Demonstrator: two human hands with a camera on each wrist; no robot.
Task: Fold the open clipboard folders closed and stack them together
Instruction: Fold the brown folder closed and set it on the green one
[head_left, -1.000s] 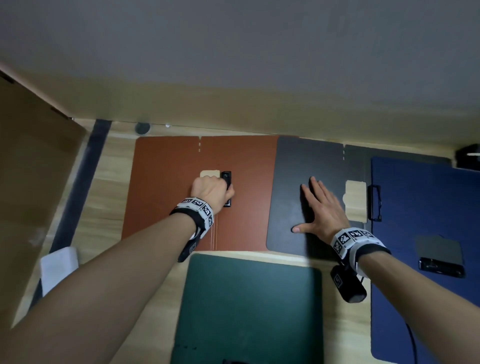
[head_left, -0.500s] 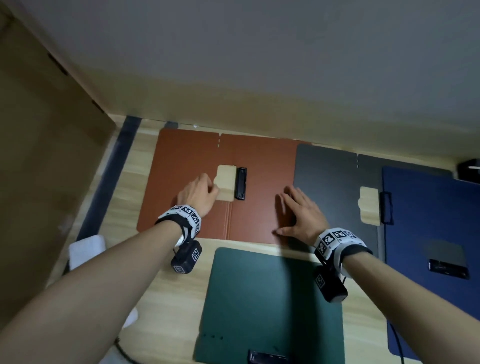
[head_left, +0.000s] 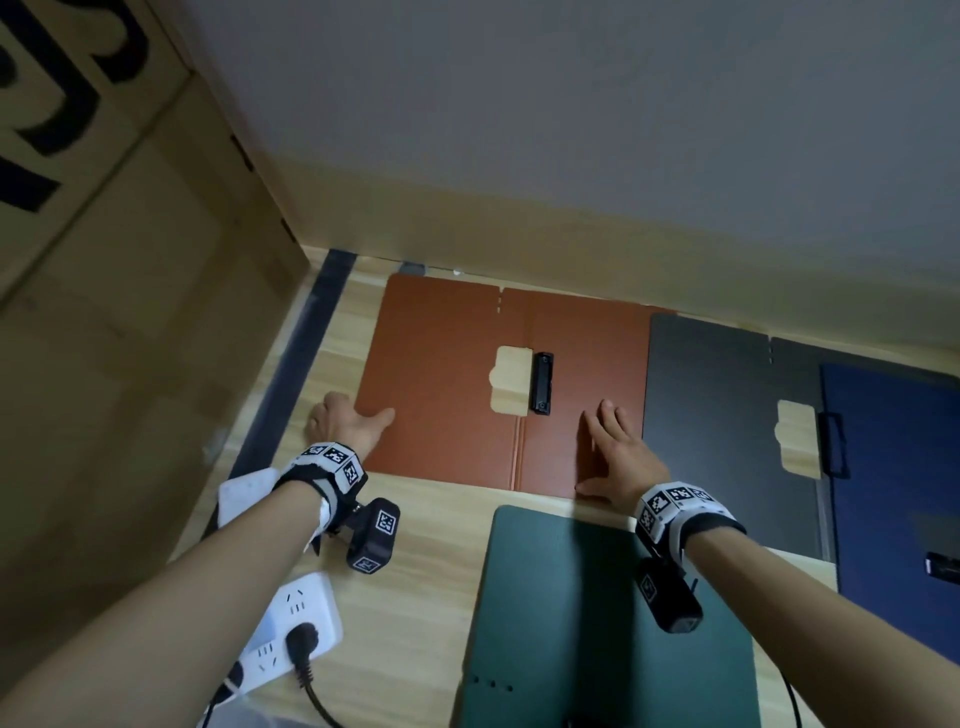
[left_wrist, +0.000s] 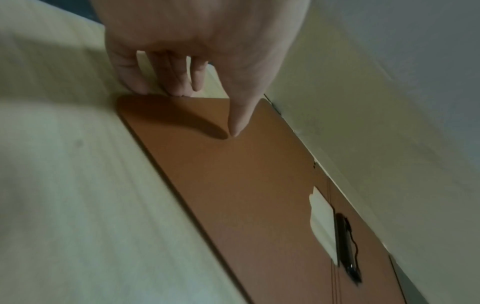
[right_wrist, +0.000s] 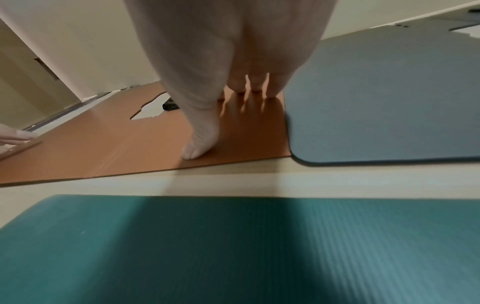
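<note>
A brown folder (head_left: 447, 374) (left_wrist: 233, 185) (right_wrist: 130, 148) lies open and flat on the wooden table, with a black clip (head_left: 541, 383) beside its fold. My left hand (head_left: 348, 421) (left_wrist: 197, 109) pinches its left edge, thumb on top and fingertips down at the edge. The right hand (head_left: 618, 452) (right_wrist: 224, 121) rests flat on the folder's right half, fingers straight. An open grey folder (head_left: 711, 415) (right_wrist: 376, 102) overlaps the brown one's right edge. A blue folder (head_left: 893, 467) lies over the grey one at far right. A closed green folder (head_left: 587, 623) (right_wrist: 233, 246) lies nearest me.
A large cardboard box (head_left: 130, 312) stands along the left side. A white power strip (head_left: 291, 629) with a black plug lies under my left forearm. The wall runs close behind the folders. Bare wood shows between the brown and green folders.
My left hand left the clip and slid to the brown folder's left edge. My right hand moved off the grey folder onto the brown folder's right half.
</note>
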